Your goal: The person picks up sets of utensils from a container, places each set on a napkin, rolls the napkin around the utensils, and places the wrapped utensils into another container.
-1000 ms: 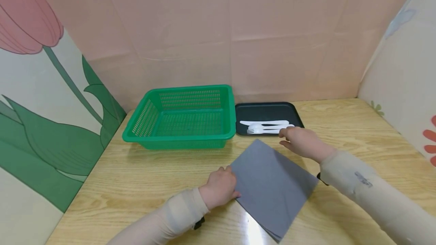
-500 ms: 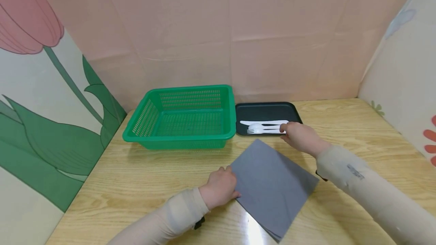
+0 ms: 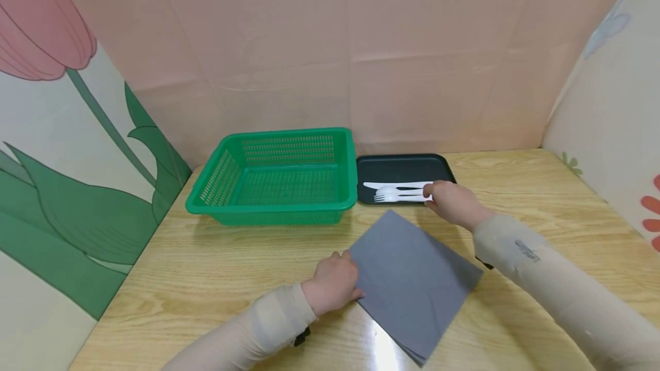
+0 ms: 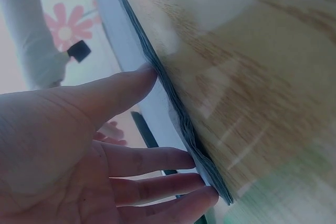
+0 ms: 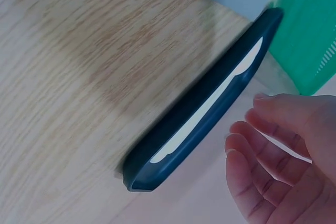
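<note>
A stack of thin grey square sheets [image 3: 412, 279] lies askew on the table; several layers show along its edge [image 4: 168, 82] in the left wrist view. My left hand [image 3: 332, 284] rests at its left side, thumb and mostly straight fingers touching the edge. White plastic cutlery, a knife [image 3: 394, 185], a spoon [image 3: 388, 191] and a fork [image 3: 392, 198], lies along the front of a black tray [image 3: 402, 169]. Over the tray's right front corner hovers my right hand [image 3: 454, 202], near the cutlery handles. In the right wrist view its fingers [image 5: 244, 177] are loosely bent, apart from the tray.
A green plastic basket [image 3: 281, 209] with perforated walls stands left of the tray, touching or nearly touching it. A pink wall covering [image 3: 309, 73] rises behind the wooden table [image 3: 180, 291]. Printed side panels flank both ends.
My right hand has moved slightly left and away from me, over the tray's front right corner. The left hand, sheets and cutlery have stayed in place.
</note>
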### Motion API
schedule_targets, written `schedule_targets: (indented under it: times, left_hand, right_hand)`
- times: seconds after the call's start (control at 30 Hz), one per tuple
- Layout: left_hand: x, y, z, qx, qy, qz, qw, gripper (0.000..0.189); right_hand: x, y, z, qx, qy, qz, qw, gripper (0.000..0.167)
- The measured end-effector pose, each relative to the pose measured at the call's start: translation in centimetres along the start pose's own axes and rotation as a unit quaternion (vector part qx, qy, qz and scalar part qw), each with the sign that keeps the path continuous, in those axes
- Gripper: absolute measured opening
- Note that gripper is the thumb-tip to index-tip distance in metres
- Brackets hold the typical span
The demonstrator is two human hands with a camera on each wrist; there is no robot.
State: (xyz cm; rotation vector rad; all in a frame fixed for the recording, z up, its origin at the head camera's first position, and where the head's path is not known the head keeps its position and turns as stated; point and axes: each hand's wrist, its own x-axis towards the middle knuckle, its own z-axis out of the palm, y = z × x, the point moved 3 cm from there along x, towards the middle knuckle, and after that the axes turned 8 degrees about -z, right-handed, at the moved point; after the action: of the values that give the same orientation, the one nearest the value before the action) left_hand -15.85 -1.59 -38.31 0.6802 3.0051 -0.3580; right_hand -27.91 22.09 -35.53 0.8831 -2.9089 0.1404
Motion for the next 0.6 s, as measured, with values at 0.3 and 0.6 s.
schedule_targets:
  times: [0.3, 0.6]
  left_hand:
    - [0.1, 0.0, 0.1, 0.002, 0.001, 0.003, 1.0000, 0.043]
    - [0.1, 0.0, 0.2, -0.001, -0.004, 0.002, 1.0000, 0.043]
  right_hand:
    - [0.5, 0.6, 0.4, -0.009, 0.014, -0.002, 0.9999, 0.013]
    - [1.2, 0.7, 0.5, -0.016, 0.014, -0.008, 0.9997, 0.013]
